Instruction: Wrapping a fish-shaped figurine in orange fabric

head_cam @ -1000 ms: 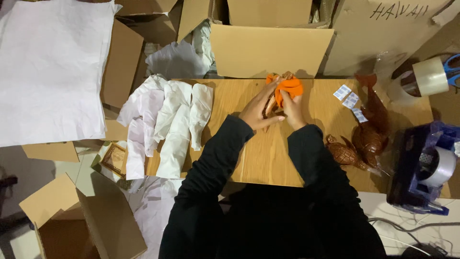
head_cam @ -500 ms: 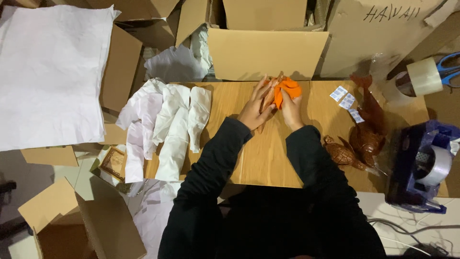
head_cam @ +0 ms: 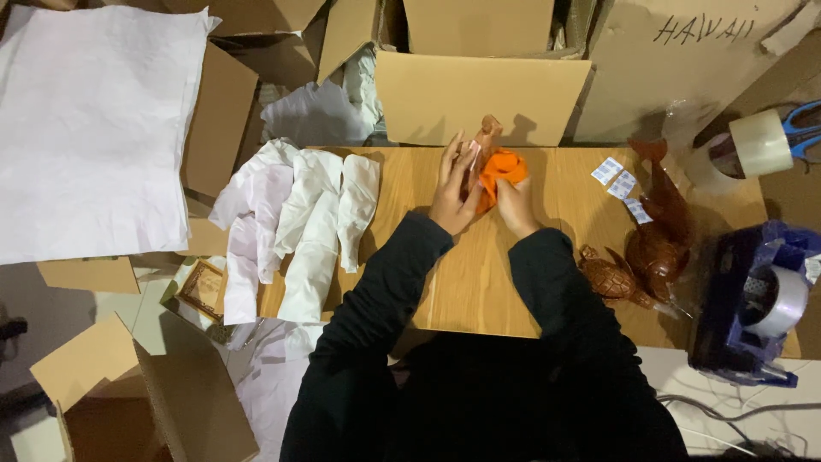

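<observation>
Both hands meet at the far middle of a wooden table [head_cam: 479, 282]. My left hand [head_cam: 453, 192] holds a small brown wooden figurine [head_cam: 486, 137] upright, fingers stretched along it. My right hand [head_cam: 513, 201] presses an orange cloth [head_cam: 500, 169] against the figurine's lower part. Both arms wear black sleeves.
Three white paper-wrapped bundles [head_cam: 316, 227] lie on the table's left. Brown carved turtle figures [head_cam: 646, 248] and small white sachets [head_cam: 617, 180] sit on the right, with a blue tape dispenser [head_cam: 757, 299] and a tape roll [head_cam: 757, 145]. Open cardboard boxes [head_cam: 479, 94] and white paper sheets [head_cam: 94, 128] surround the table.
The figurine has been raised upright so its brown top shows above the orange cloth. My left hand's fingers have straightened along it.
</observation>
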